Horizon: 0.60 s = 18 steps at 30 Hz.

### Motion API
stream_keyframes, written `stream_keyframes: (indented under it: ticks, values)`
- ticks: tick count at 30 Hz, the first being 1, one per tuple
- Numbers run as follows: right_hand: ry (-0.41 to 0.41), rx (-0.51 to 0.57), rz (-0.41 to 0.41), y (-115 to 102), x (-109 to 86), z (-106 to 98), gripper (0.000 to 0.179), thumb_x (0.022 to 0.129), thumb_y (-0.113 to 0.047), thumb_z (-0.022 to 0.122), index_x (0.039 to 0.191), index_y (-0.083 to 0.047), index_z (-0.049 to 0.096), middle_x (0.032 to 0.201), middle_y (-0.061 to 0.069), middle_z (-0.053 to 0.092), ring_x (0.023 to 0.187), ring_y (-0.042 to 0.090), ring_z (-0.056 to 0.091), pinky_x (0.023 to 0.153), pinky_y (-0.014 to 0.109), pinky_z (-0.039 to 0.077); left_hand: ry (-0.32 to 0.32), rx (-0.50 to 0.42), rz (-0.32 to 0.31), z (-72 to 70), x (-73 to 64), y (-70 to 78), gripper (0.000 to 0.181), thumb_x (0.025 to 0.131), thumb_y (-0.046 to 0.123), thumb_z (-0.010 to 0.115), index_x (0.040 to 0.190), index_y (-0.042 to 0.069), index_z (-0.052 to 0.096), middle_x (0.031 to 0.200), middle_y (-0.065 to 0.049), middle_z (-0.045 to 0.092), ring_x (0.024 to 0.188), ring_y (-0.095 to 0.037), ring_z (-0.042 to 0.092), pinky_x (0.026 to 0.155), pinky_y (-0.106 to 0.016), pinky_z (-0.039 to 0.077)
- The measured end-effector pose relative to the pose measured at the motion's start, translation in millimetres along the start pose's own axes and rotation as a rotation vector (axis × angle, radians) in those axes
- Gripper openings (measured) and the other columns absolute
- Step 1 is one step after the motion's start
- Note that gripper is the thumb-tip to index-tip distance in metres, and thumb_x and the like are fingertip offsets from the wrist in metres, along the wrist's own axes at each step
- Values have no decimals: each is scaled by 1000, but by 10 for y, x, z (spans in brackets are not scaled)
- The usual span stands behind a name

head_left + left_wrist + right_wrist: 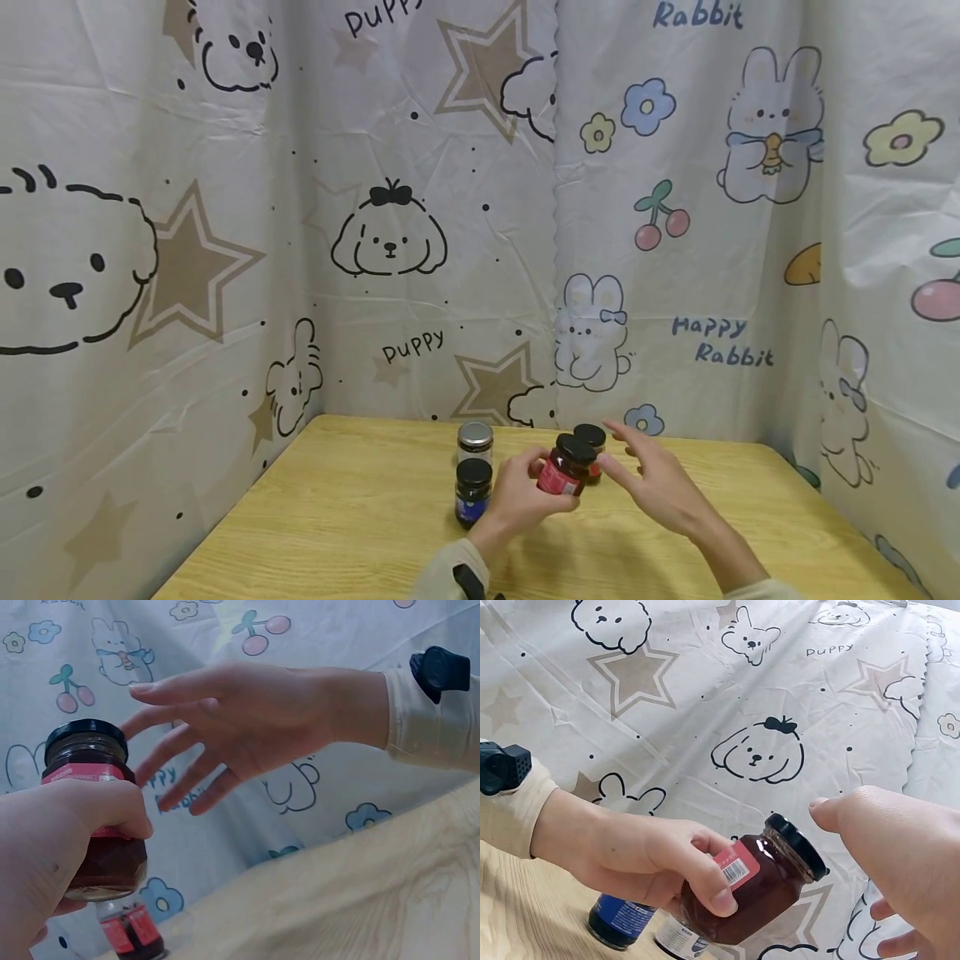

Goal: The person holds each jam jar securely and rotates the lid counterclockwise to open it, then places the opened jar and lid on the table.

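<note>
My left hand (522, 493) grips a dark red jar (564, 468) with a black lid and a red label, held up above the table and tilted a little. The lid (798, 846) is on the jar. Just to the right, my right hand (656, 481) is raised with its fingers spread, apart from the jar; its palm (255, 724) shows in the left wrist view. Behind the held jar stands another black-lidded jar (590, 437) with a red label (131, 930), partly hidden. The left thumb (721, 901) lies across the held jar's side.
A jar with a blue label (473, 493) and black lid stands left of my left hand. Behind it is a clear jar with a silver lid (476, 437). The wooden table (337, 500) ends at printed curtains (420, 317) behind and at both sides.
</note>
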State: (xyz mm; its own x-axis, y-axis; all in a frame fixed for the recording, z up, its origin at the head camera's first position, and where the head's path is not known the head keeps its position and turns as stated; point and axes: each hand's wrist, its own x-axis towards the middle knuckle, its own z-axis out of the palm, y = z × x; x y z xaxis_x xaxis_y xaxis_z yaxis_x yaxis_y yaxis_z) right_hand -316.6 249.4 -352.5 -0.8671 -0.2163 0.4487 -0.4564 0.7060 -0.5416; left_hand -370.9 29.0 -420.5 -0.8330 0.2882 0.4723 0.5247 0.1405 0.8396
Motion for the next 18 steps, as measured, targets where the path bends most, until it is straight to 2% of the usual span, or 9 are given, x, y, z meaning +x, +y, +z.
stream_keyframes:
  ticks: [5,12,18]
  values:
    - [-12,54,13,-10,16,43,62,104,-47,58,154,-12,46,151,23,48,129,51,51,97,62,49,-60,-39,3,-106,29,45,46,69,16,92,111,21,72,90,5,70,81,-12,66,72,-28,55]
    - [-19,127,22,-77,9,89,57,106,-44,58,153,-13,47,146,23,52,129,51,51,100,62,47,-120,-6,33,-215,48,83,49,69,19,93,114,21,72,90,6,69,81,-11,66,68,-27,54]
    - [-36,208,46,-136,5,143,54,107,-41,56,152,-12,49,143,24,54,125,46,57,94,58,52,-183,6,60,-253,40,91,43,70,16,92,109,20,72,91,8,71,77,-11,68,65,-27,54]
